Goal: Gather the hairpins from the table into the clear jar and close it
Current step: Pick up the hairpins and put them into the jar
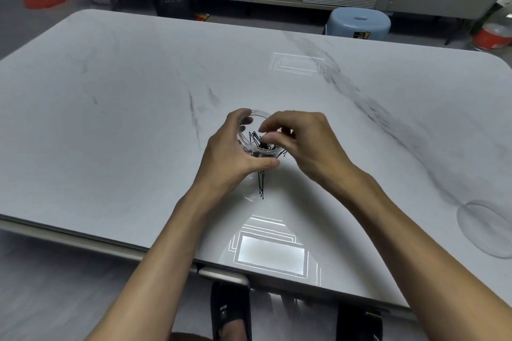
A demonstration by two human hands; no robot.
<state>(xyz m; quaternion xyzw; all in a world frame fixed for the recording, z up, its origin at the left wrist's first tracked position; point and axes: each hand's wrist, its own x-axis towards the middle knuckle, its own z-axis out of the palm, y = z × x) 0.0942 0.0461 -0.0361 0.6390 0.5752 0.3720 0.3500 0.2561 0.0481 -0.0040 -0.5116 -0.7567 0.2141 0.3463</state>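
The left hand (235, 155) wraps the clear jar (256, 147) from the side, thumb across its near wall and fingers curled round the far rim, so its grip is clenched on the jar; the jar seems tilted with its open mouth turned up and toward the right hand, most likely to give a wide, steady target and to stop the light plastic from skidding on the smooth bench (110, 119). The right hand (302, 141) sits just at the mouth with thumb and fingertips pinched together; it appears to be feeding hairpins (259, 140) in, but the motion blur there hides whether anything is between the fingertips, so I cannot tell if that grip holds a pin or has let go. A dark tangle of pins already lies inside the jar, and a few show through the lower wall near the bench; whether those are inside or lying loose beneath it is unclear. No other loose pins are visible across the marbled top, so the gathering looks close to finished. A round clear lid (487, 227), as it seems, lies well apart at the right edge of the bench, set out of the way; the closing step is not yet done.
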